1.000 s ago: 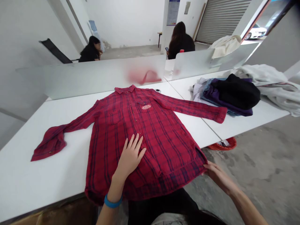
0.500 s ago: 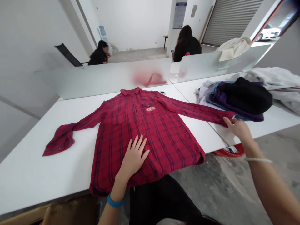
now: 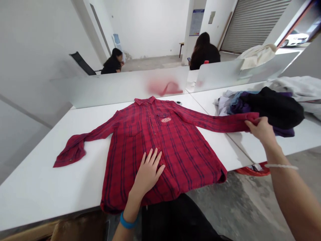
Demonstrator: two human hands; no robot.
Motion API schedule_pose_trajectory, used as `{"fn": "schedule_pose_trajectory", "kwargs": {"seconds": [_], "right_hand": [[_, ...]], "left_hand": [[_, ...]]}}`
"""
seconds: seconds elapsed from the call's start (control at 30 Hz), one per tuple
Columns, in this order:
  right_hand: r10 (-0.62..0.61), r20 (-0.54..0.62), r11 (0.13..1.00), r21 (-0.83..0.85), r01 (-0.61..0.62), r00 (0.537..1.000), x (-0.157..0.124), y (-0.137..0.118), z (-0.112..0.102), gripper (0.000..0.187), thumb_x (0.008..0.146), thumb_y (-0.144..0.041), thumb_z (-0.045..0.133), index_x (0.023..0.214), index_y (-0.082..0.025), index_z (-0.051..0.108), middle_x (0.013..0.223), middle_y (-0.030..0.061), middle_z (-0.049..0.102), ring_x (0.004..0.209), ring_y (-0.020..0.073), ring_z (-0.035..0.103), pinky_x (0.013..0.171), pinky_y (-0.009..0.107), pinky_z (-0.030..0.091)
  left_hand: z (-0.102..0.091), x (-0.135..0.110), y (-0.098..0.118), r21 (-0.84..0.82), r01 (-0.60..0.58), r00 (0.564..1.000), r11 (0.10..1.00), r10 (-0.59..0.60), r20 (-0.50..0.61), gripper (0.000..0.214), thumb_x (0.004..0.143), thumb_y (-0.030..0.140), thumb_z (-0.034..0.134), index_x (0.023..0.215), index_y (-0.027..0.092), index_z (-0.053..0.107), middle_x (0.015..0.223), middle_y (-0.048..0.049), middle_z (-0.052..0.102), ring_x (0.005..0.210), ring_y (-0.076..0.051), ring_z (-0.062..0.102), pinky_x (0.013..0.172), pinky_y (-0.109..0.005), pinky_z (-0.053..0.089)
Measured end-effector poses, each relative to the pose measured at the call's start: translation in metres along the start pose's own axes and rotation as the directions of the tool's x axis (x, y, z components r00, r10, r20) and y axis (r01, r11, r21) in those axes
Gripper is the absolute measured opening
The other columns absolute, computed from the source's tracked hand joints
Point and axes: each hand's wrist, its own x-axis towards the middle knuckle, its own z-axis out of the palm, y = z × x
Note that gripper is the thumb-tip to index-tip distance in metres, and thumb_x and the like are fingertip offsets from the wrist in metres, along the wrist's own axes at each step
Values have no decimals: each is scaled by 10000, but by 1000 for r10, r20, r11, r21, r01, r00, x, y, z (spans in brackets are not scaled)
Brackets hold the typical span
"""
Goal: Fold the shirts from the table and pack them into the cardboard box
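Note:
A red plaid shirt (image 3: 183, 150) with dark stripes lies front up on the white table (image 3: 37, 180), its collar toward the divider. My left hand (image 3: 147, 170) rests flat on the lower front near the button line, fingers spread. At the right, my right hand (image 3: 262, 129) pinches the cuff of one sleeve (image 3: 215, 122), which is stretched out sideways and looks slightly raised off the table. The other sleeve (image 3: 82, 142) lies to the left, bent and twisted near its cuff.
A pile of folded clothes (image 3: 276, 103), black, purple and blue, sits just beyond my right hand. A frosted divider (image 3: 105, 87) runs along the back edge. Behind it are two people (image 3: 204, 52) (image 3: 111, 62). A red container (image 3: 255, 170) stands below the table edge.
My right hand has lifted the sleeve cuff and drawn it slightly outward, straightening the sleeve. My left hand stays flat on the shirt. The whole view has shifted a little.

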Motion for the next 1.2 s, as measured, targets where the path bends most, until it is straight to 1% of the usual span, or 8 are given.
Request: {"fn": "schedule_pose_trajectory", "kwargs": {"seconds": [0.13, 0.3, 0.37, 0.5, 0.57, 0.63, 0.97, 1.2], "right_hand": [[49, -103, 991, 129, -35, 993, 37, -70, -35, 433, 897, -363, 516, 1162, -28, 445, 990, 201, 595, 748, 157, 536, 666, 281, 417], [-446, -273, 750, 406, 523, 852, 13, -189, -60, 370, 904, -319, 535, 1155, -64, 443, 980, 94, 600, 785, 127, 567, 750, 276, 440], [-704, -206, 524, 496, 693, 680, -29, -225, -53, 375, 914, -374, 515, 1165, -102, 452, 975, 72, 603, 807, 144, 589, 768, 305, 465], [-992, 41, 124, 558, 820, 122, -124, -258, -13, 273, 935, -361, 468, 1130, -189, 552, 991, 63, 639, 899, 189, 601, 815, 345, 484], [-988, 132, 4, 552, 834, -82, -158, -257, 11, 221, 949, -293, 436, 1030, -180, 607, 930, 64, 657, 856, 184, 601, 805, 338, 479], [-969, 179, -44, 552, 833, -170, -179, -251, 30, 221, 948, -245, 426, 967, -165, 631, 901, 65, 663, 848, 180, 594, 820, 329, 464], [-966, 36, -163, 681, 713, -255, -197, -231, 47, 375, 973, -318, 393, 1238, -116, 565, 1316, 114, 557, 1269, 196, 452, 1074, 334, 337], [-945, 199, 327, 605, 726, 259, -97, -247, 125, 376, 928, -374, 483, 1235, -180, 578, 1298, 104, 576, 1207, 214, 527, 1053, 397, 401]], "left_hand": [[-1, 0, 1, -41, 10, 1000, 999, -10, -6, 557, 952, 446, 333, 1431, 162, 361, 1496, -102, 356, 1400, -288, 272, 1120, -537, 276], [-5, -2, -8, -539, 183, 973, 822, -229, -19, 543, 954, 468, 309, 1417, 188, 358, 1478, -97, 399, 1384, -236, 320, 1140, -490, 268], [-8, -3, -16, -802, 265, 912, 535, -409, 28, 564, 963, 489, 206, 1419, 181, 330, 1434, -132, 455, 1321, -232, 428, 1090, -461, 364], [-13, -2, -27, -959, 259, 792, -120, -542, 281, 637, 947, 516, 42, 1468, 176, 182, 1329, -192, 541, 1090, -233, 630, 915, -443, 521], [-16, -2, -26, -937, 210, 741, -278, -580, 338, 625, 944, 528, 240, 1480, 222, 144, 1267, -156, 588, 972, -200, 673, 875, -413, 545], [-17, -2, -21, -937, 154, 714, -312, -621, 324, 729, 875, 471, 507, 1479, 268, 152, 1193, -99, 628, 913, -170, 678, 848, -371, 558], [-29, 4, -4, -997, 66, 699, 41, -715, 17, 476, 810, 383, 641, 1264, 255, 583, 1364, -53, 547, 1255, -238, 501, 1042, -359, 427], [-64, -26, 1, -994, -89, 604, 68, -790, -108, 434, 825, 335, 635, 1255, 304, 585, 1372, -25, 540, 1276, -239, 478, 1083, -379, 377]]}}
